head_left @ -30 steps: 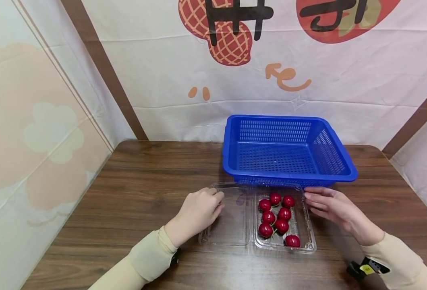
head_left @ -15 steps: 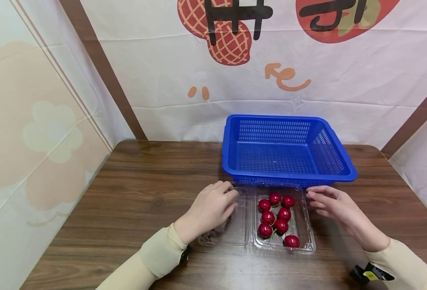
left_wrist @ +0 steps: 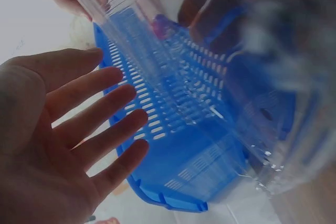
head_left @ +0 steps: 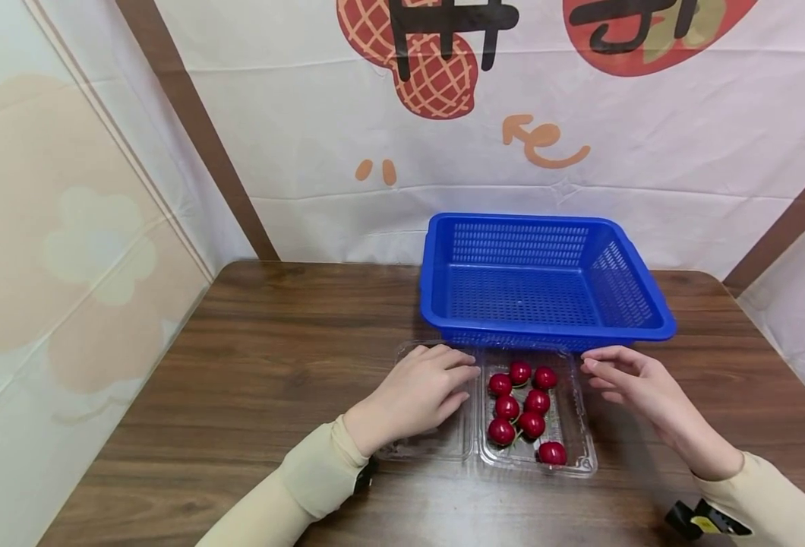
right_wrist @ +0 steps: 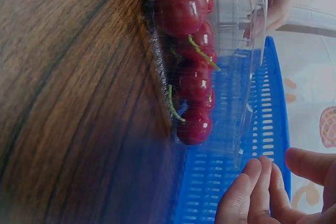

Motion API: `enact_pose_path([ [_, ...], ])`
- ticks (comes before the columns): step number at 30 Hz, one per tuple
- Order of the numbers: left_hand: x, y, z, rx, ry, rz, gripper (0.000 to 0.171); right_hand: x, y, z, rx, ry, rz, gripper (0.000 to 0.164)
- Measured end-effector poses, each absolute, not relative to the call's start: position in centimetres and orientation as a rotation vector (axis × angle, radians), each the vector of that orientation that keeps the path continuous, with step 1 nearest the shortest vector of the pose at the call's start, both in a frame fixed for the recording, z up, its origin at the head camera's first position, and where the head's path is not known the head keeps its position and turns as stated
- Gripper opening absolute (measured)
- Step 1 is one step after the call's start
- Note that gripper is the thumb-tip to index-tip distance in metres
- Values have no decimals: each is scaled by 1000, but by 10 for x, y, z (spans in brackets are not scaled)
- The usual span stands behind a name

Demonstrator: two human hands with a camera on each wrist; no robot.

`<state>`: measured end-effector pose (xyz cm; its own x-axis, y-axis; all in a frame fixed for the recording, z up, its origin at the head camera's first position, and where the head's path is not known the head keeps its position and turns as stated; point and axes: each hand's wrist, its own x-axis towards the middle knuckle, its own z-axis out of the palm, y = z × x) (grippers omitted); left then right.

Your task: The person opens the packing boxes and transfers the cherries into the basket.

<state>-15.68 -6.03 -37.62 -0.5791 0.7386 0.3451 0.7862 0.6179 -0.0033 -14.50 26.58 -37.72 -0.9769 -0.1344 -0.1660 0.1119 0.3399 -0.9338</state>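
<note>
We are seeing a clear plastic box [head_left: 569, 425] lying unfolded on the table [head_left: 273, 342], just near of the blue basket [head_left: 546, 332]. Its long axis is running left to right, its lid [head_left: 437, 446] pointing left and its cherries [head_left: 537, 402] sitting in the right half. Our left hand [head_left: 419, 391] is hovering over the lid; only the left wrist view is showing its fingers spread, gripping nothing. Our right hand [head_left: 638, 387] is standing beside the far right corner, thumb parted from loosely bent fingers, holding nothing. The right wrist view is revealing green stems [right_wrist: 202, 54] clearly.
</note>
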Motion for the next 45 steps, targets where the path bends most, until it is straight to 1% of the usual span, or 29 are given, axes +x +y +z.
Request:
enact_pose_path([
  [3,-157,-57,-375,-1217,-2566,-211,31,-144,262,-375,-42,2437,-1659,41],
  [6,-156,-54,-374,-1204,-2602,-205,31,-143,259,-374,-65,2468,-1643,43],
  [22,-147,-53,-378,-1184,-2668,-158,35,-149,241,-371,-124,2588,-1526,43],
  [25,-147,-53,-378,-1184,-2671,-164,36,-150,238,-371,-173,2615,-1505,40],
  [33,-147,-53,-380,-1212,-2641,-168,37,-153,226,-374,-394,2829,-1283,20],
  [41,-146,-52,-380,-1227,-2654,-157,37,-155,216,-374,-481,2890,-1188,14],
  [45,-146,-52,-380,-1222,-2657,-152,37,-157,209,-376,-586,2918,-1104,11],
])
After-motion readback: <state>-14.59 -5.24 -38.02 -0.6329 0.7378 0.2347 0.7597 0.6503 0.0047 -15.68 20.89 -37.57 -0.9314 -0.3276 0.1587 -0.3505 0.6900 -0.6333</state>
